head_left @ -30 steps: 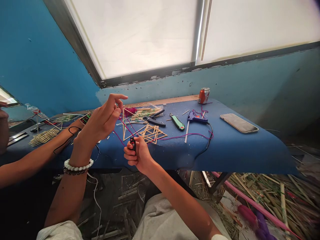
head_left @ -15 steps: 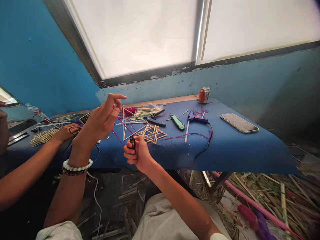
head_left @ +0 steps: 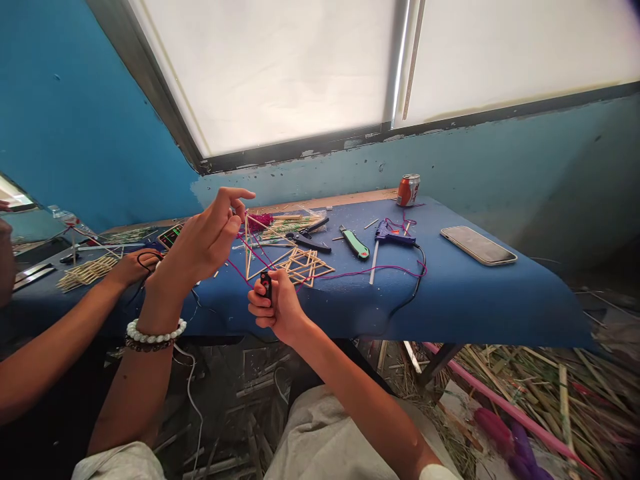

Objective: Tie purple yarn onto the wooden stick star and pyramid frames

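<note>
Raised over the table's front, my left hand [head_left: 213, 237] is closed at the top of a triangular frame of thin sticks [head_left: 247, 257], its index finger held out and bent. The exact grip is partly hidden behind the fingers. My right hand [head_left: 280, 303], lower and closer to me, wraps round a small black object with a red mark [head_left: 267, 285], whose kind I cannot make out. Purple string [head_left: 257, 250] stretches between the hands and across the frame. Behind my right hand lies a flat lattice of sticks [head_left: 307, 265] on the blue table [head_left: 450, 293].
Pliers [head_left: 313, 241], a green utility knife [head_left: 355, 243], a blue glue gun [head_left: 393, 235] with its cable, a phone [head_left: 477, 245] and a drink can [head_left: 409, 191] lie or stand rightward. Another person's hand [head_left: 133, 268] is at left near a stick bundle [head_left: 87, 272].
</note>
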### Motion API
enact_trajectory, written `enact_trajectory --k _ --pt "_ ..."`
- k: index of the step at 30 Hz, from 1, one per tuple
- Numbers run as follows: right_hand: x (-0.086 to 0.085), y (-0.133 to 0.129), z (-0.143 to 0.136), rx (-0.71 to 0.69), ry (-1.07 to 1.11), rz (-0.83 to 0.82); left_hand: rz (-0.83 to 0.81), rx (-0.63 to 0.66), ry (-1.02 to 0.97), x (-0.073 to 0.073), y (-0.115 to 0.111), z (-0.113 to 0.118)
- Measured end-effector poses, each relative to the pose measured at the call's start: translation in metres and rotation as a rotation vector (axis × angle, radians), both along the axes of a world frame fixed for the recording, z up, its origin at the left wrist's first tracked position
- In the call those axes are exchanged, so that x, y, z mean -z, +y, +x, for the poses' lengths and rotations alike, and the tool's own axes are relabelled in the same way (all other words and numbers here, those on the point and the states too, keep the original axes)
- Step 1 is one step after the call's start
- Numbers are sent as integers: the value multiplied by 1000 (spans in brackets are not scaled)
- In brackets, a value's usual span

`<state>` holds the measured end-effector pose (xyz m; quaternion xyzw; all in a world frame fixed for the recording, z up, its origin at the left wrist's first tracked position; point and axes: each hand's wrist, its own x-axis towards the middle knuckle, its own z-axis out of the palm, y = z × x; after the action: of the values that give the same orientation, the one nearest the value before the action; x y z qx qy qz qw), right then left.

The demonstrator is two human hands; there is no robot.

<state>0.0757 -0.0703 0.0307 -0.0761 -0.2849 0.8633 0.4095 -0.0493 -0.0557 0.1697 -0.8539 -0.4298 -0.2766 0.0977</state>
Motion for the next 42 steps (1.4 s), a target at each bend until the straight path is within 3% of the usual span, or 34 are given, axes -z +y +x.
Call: enact_trajectory --k 5,16,42 --pt "5 -5 8 23 -5 16 -6 50 -3 3 2 7" --pt "10 -4 29 86 -21 -18 -29 172 26 8 10 46" --pt "14 0 42 157 20 -31 -43 186 18 9 8 54"
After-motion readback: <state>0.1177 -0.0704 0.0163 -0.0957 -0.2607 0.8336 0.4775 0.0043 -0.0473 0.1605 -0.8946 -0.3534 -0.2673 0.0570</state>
